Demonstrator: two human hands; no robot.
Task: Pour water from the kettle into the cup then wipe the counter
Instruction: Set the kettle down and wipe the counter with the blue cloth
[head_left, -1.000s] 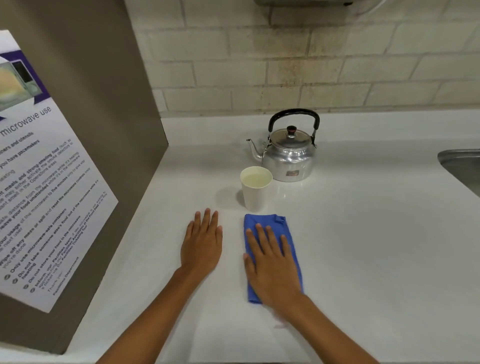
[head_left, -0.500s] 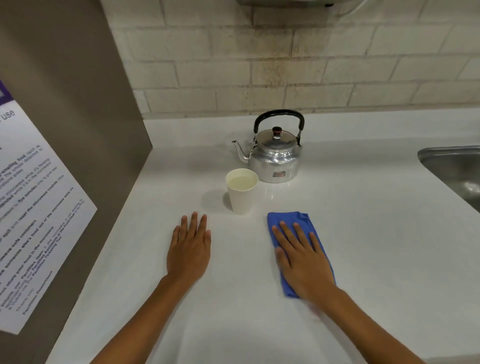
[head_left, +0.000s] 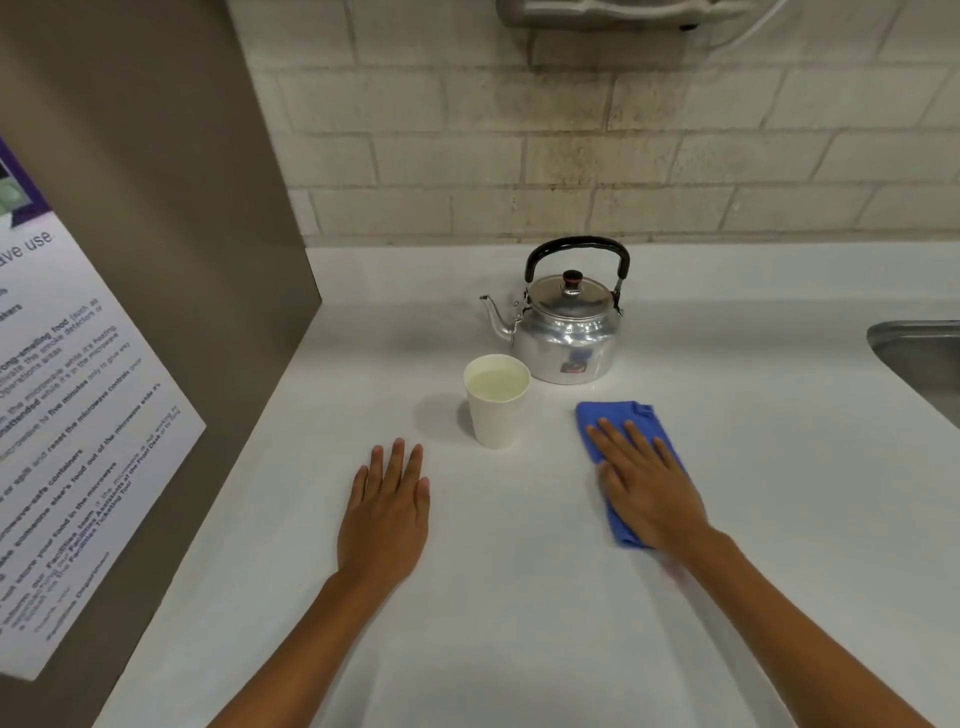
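Observation:
A shiny metal kettle (head_left: 566, 332) with a black handle stands upright at the back of the white counter (head_left: 753, 467), spout pointing left. Just in front of it, a white paper cup (head_left: 496, 410) holds water. My right hand (head_left: 644, 483) lies flat on a folded blue cloth (head_left: 618, 415), pressing it onto the counter to the right of the cup and in front of the kettle. My left hand (head_left: 387, 504) rests palm down on the bare counter, left of and nearer than the cup, fingers spread, holding nothing.
A brown panel (head_left: 171, 260) with a printed microwave notice (head_left: 67, 415) walls off the left side. The metal sink (head_left: 919, 358) edge shows at the far right. A brick wall (head_left: 571, 171) runs behind the counter, with a grey fixture (head_left: 597, 10) mounted overhead.
My right hand has slid the blue cloth rightward across the counter, from just below the cup to the cup's right. My left hand has stayed flat in place.

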